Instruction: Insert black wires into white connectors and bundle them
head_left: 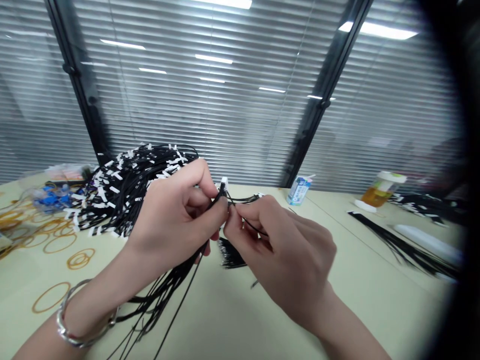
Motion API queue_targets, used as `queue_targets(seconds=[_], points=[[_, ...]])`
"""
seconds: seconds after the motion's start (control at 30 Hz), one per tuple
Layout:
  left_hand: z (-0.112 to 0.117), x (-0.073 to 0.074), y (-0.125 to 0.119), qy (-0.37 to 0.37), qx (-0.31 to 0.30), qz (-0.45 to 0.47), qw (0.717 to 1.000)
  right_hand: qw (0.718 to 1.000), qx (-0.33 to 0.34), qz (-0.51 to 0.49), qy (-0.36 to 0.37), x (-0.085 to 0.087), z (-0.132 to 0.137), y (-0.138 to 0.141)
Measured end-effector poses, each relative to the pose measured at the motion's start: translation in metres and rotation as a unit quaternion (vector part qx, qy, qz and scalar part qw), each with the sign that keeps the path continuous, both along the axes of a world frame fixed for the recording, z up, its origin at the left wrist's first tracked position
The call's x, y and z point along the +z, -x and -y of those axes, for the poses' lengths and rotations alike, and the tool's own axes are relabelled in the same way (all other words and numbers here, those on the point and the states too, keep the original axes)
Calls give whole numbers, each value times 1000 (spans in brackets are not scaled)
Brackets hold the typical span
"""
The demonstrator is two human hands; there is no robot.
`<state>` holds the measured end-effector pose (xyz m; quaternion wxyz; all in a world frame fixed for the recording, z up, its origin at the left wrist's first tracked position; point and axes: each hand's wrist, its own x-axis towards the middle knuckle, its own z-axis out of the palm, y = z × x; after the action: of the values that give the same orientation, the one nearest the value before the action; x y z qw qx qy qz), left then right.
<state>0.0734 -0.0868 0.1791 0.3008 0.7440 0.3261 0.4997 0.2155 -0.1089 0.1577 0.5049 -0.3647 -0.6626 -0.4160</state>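
Observation:
My left hand (168, 215) is closed around a bundle of thin black cables (174, 282), thumb pressed against the fingers. The cables hang down below it toward the table's near edge. A small white connector (224, 181) sticks up just above the left fingertips. Close beside it, my right hand (292, 255) pinches a thin black wire (255, 229) between thumb and forefinger; the fingers of both hands nearly touch. Partly hidden between the hands lies another black cable bundle (231, 255) with shiny ends. A big heap of black cables with white connectors (131, 192) sits behind my left hand.
Several yellow rubber bands (80, 258) and some blue pieces (54, 198) lie at left. A drink carton (300, 190), a cup of amber liquid (379, 191) and flat black cables (397, 242) are at right. Window blinds (210, 120) rise behind the table.

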Motion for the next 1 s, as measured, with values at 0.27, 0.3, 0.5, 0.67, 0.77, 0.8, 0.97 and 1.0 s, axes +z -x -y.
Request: queue_targets(seconds=[0.27, 0.3, 0.5, 0.67, 0.77, 0.8, 0.97, 1.0], points=[[0, 0, 0, -4, -4, -2, 1000, 1000, -9, 15, -4, 1, 2, 0], [-1, -1, 0, -9, -6, 0, 1000, 1000, -8, 14, -1, 1, 3, 0], [-2, -2, 1, -38, -24, 17, 999, 999, 8, -2, 35, 2, 8, 0], [0, -6, 1, -54, -40, 33, 997, 997, 54, -11, 51, 7, 13, -3], [1, -7, 0, -63, -41, 21, 997, 997, 53, -13, 63, 8, 15, -5], [1, -7, 0, -67, -39, 14, 997, 996, 53, -14, 69, 8, 16, -6], [-1, -7, 0, -106, -23, 0, 994, 994, 64, -8, 86, 10, 19, -7], [0, -7, 0, -114, -24, -4, 993, 994, 65, -9, 87, 11, 20, -7]])
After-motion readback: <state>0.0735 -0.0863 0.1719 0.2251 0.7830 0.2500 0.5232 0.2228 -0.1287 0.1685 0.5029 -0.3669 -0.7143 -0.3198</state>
